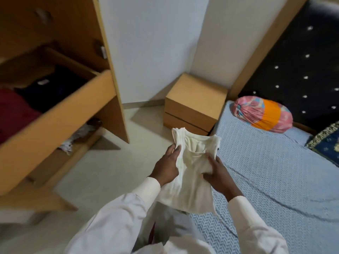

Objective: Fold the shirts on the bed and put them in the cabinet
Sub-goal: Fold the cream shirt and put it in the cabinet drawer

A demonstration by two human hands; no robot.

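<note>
- The white shirt (190, 180) is sleeveless, partly folded, and held in the air just below the middle of the view, over the near edge of the bed (275, 171).
- The left hand (167, 166) grips the shirt's left edge just below the shoulder strap, thumb on top.
- The right hand (219, 175) has its fingers curled into the cloth at the right side, bunching it.
- The shirt looks light, thin and limp. It will likely sag and come unfolded if held at one point, so hold both side edges or support it flat from beneath.
- The cabinet (110, 43) stands at nine o'clock with its drawer (60, 114) pulled out. A red garment (14, 110) and a dark garment (49, 88) lie inside.
- A nightstand (194, 103) is at twelve o'clock from the shirt.
- A pink and orange bundle (262, 114) lies on the bed at two o'clock.
</note>
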